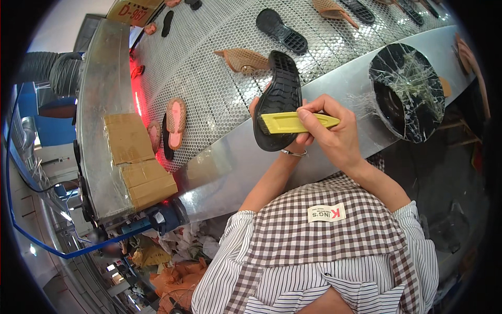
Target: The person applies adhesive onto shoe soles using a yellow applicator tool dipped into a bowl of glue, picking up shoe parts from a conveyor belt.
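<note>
My left hand (304, 139) is mostly hidden behind a black shoe sole (282, 86). Its fingers show at the sole's edges as they grip it, with the ridged, treaded face turned up. In my right hand (334, 125) is a yellow-handled brush (287, 122), pinched between thumb and fingers. The brush's flat end lies across the wider lower part of the sole, its dark bristle edge at the sole's left side. Just beyond the sole, a tan woven shoe upper (243, 60) lies on the honeycomb-patterned conveyor belt (209, 99).
Right of my hands, a round black dish (384, 112) covered in stringy clear strands rests on the metal ledge (334, 78). More black soles (281, 32) and tan uppers (334, 10) lie on the belt. A pink-lined sandal (176, 123) and cardboard (128, 138) are at left.
</note>
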